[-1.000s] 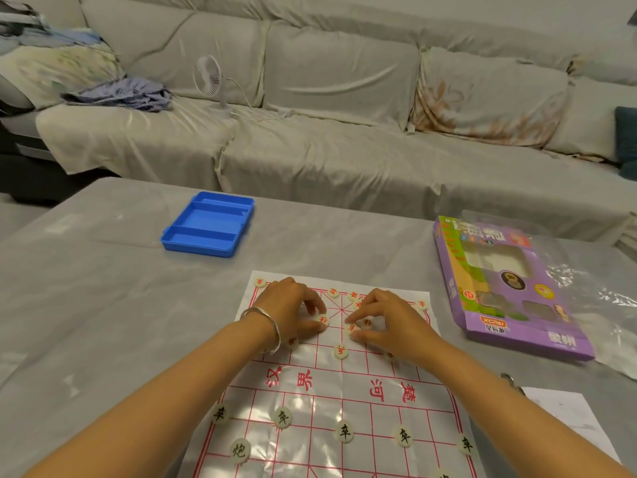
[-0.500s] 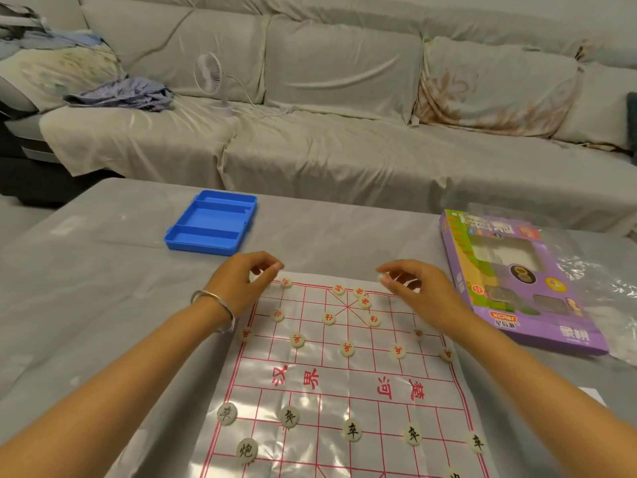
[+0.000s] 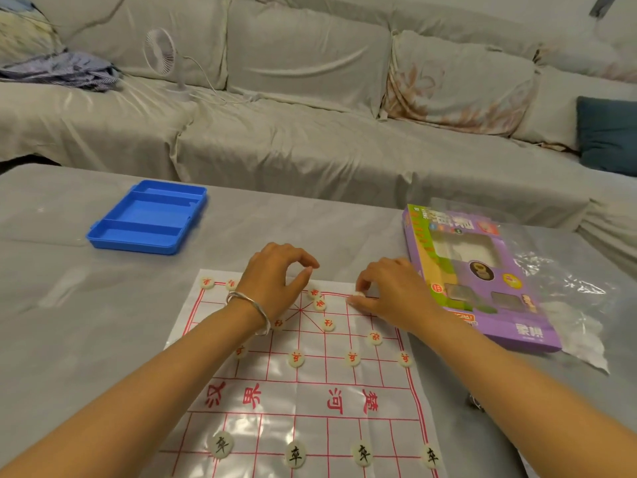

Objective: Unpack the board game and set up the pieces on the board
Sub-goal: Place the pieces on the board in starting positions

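A thin white board sheet (image 3: 300, 391) with a red grid lies on the grey table. Several round white pieces with red characters (image 3: 296, 358) stand on its far half. Black-lettered pieces (image 3: 295, 455) line a near row. My left hand (image 3: 275, 281), with a silver bangle on the wrist, hovers over the far edge row, index and thumb curled close together. Whether a piece sits between them is hidden. My right hand (image 3: 389, 291) pinches a white piece (image 3: 359, 294) at the far row, right of the centre.
A blue plastic tray (image 3: 148, 215) with empty compartments lies at the far left of the table. The purple game box (image 3: 482, 270) lies right of the board on a clear plastic bag (image 3: 568, 294). A covered sofa with a small fan (image 3: 160, 53) runs behind the table.
Both hands have drawn in from the far corners of the board toward the middle of the far row. More red pieces now stand along the far left edge.
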A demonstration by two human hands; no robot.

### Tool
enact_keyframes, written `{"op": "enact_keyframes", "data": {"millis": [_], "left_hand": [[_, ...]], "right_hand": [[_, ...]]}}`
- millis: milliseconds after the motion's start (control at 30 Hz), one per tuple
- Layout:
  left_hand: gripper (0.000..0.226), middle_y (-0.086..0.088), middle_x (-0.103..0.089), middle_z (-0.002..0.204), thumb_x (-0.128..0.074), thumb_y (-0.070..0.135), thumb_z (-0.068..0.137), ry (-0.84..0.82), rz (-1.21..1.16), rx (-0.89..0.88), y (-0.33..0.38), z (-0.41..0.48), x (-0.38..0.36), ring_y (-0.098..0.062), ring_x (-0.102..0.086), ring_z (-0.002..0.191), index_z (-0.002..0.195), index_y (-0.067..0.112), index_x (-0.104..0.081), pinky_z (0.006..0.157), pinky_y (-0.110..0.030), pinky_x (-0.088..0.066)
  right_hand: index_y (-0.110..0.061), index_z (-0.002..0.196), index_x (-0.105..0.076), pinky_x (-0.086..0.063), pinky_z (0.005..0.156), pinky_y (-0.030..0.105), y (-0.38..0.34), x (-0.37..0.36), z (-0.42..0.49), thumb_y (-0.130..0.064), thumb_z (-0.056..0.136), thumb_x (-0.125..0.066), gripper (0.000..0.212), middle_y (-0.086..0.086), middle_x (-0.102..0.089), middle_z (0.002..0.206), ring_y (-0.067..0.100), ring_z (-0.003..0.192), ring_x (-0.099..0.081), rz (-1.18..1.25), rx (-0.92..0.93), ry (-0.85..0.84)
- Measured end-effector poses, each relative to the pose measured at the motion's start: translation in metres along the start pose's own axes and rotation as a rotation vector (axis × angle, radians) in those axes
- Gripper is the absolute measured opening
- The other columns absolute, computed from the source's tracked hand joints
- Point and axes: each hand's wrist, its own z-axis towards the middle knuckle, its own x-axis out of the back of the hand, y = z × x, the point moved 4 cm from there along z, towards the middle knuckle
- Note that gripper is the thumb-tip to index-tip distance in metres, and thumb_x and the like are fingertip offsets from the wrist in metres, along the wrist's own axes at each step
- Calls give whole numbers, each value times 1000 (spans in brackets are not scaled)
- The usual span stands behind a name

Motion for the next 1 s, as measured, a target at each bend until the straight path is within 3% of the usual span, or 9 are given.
{"op": "enact_keyframes", "data": {"millis": [133, 233, 333, 500, 700, 867, 1000], "left_hand": [[19, 8, -61, 111, -50, 28, 93, 22, -12, 3, -8, 2, 3, -12, -47, 110, 107, 27, -62, 97, -30, -37], [20, 6, -61, 113, -51, 26, 92, 11, -3, 21, -13, 1, 6, -13, -47, 110, 109, 25, -62, 98, -31, -37], [20, 4, -60, 115, -51, 26, 92, 5, 3, 48, -17, 1, 8, -14, -47, 112, 109, 26, -61, 99, -31, -36], [21, 4, -59, 118, -51, 26, 92, -32, 30, 67, -17, 3, 10, -14, -46, 113, 110, 27, -61, 98, -28, -35], [20, 4, -59, 117, -51, 25, 92, -61, 48, 90, -17, 2, 13, -14, -45, 114, 110, 27, -62, 99, -31, -35], [21, 5, -60, 118, -51, 24, 93, -99, 64, 118, -23, 0, 13, -14, -46, 114, 111, 28, -61, 99, -31, -35], [24, 5, -60, 117, -53, 23, 92, -91, 51, 129, -30, -1, 22, -14, -47, 112, 114, 28, -58, 98, -30, -37]], "right_hand": [[-26, 108, -65, -38, 92, 26, 8, 4, 8, -56, 86, -50, 40, -6, -63, 109, 10, 100, -52, 6, -40, 13], [-29, 114, -63, -45, 88, 23, 18, 5, 6, -41, 88, -57, 29, -8, -61, 115, 9, 100, -53, 224, -35, -138], [-32, 116, -61, -46, 91, 23, 23, -2, 4, -34, 86, -64, 31, -9, -59, 117, 9, 103, -52, 269, 3, -243], [-31, 107, -66, -47, 93, 30, 26, -8, 5, -36, 84, -66, 24, -8, -60, 112, 11, 103, -52, 269, -10, -194], [-28, 102, -67, -49, 83, 21, 34, -6, 2, -38, 80, -69, 24, -8, -62, 106, 9, 94, -54, 288, -76, -156], [-28, 102, -66, -48, 92, 31, 35, -4, 1, -40, 80, -69, 25, -9, -62, 107, 11, 98, -54, 258, -85, -169], [-31, 106, -62, -47, 92, 30, 25, 2, 2, -43, 81, -66, 29, -11, -60, 107, 10, 100, -53, 250, -74, -115]]}}
